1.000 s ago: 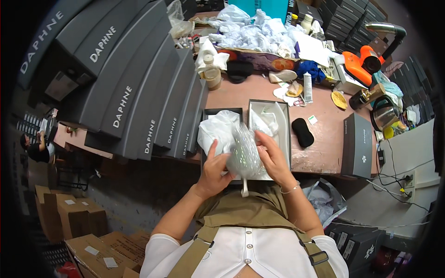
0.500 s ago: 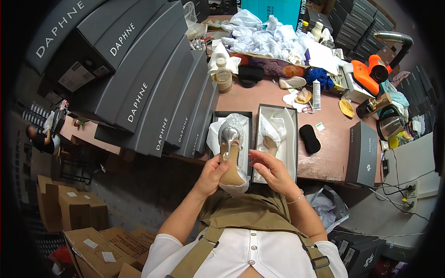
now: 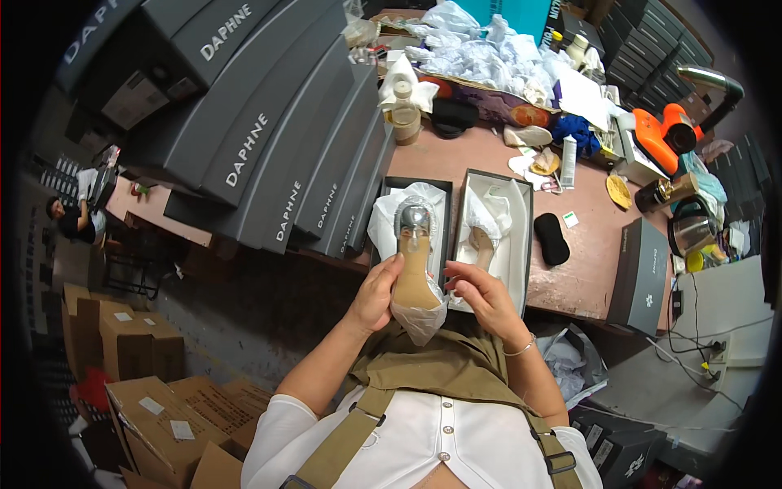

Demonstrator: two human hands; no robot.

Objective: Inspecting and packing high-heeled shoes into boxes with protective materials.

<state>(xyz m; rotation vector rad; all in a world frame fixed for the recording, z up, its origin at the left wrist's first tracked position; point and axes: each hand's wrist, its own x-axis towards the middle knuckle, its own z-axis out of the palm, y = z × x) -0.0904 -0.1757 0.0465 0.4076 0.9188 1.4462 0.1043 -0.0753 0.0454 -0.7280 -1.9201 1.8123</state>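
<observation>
Two open shoe boxes side by side on the brown table (image 3: 586,269): left box (image 3: 444,213) holds crumpled white tissue, right box (image 3: 513,244) holds one pale shoe (image 3: 485,236) in tissue. One shoe in clear plastic bag (image 3: 415,269), sole up, held over table's near edge just in front of left box. Left hand (image 3: 376,293) curled around its left side, gripping. Right hand (image 3: 482,295) half open, fingertips touching bag's right edge. Hands apart, shoe between them. One black pad (image 3: 551,238) right of the boxes. Stack of long grey boxes (image 3: 269,155) at left.
</observation>
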